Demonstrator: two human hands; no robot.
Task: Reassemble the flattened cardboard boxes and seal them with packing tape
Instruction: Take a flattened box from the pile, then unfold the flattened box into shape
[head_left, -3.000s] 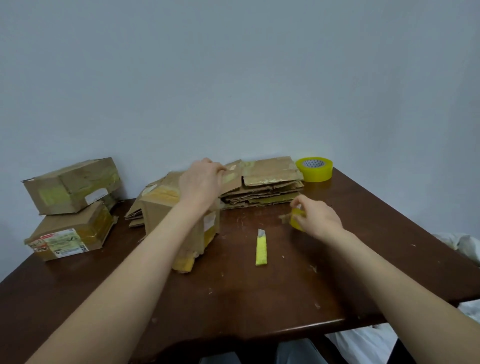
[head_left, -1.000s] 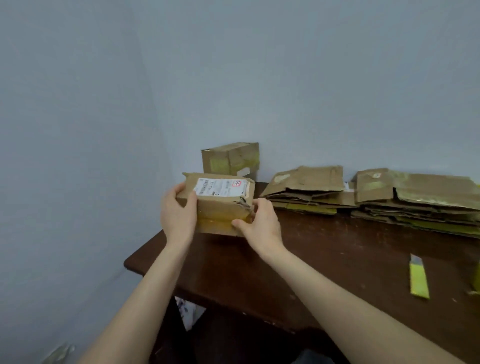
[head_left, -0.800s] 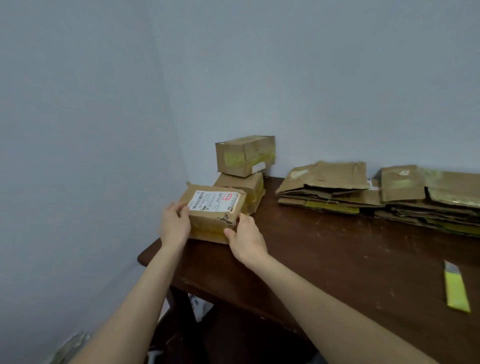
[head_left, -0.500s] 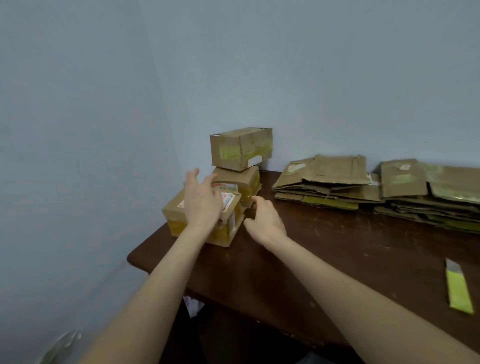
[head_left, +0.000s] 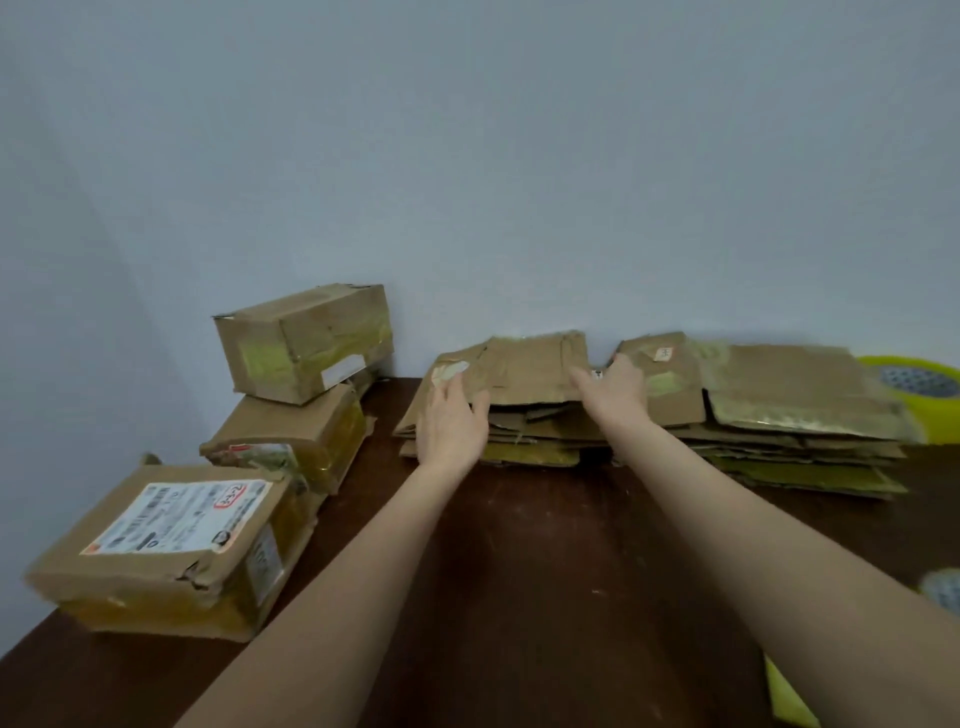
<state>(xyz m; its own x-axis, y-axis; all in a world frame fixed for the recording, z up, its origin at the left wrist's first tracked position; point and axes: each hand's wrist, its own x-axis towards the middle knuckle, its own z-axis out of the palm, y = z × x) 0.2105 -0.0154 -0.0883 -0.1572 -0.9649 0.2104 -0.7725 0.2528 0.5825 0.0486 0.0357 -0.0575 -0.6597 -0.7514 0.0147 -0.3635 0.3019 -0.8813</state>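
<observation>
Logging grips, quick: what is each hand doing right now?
Left hand: open, resting on the flat cardboard stack.
Right hand: open, touching the same stack's right edge.

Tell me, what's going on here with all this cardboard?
A person is rebuilding flattened boxes. The left hand and right hand rest open on the top sheet of the left pile, probably to take it. Three taped boxes sit at the left: a labelled box, and an upper box on a lower box. The right pile and a yellow tape roll wait nearby.

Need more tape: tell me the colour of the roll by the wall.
Yellow; the tape roll shows in the head view.
</observation>
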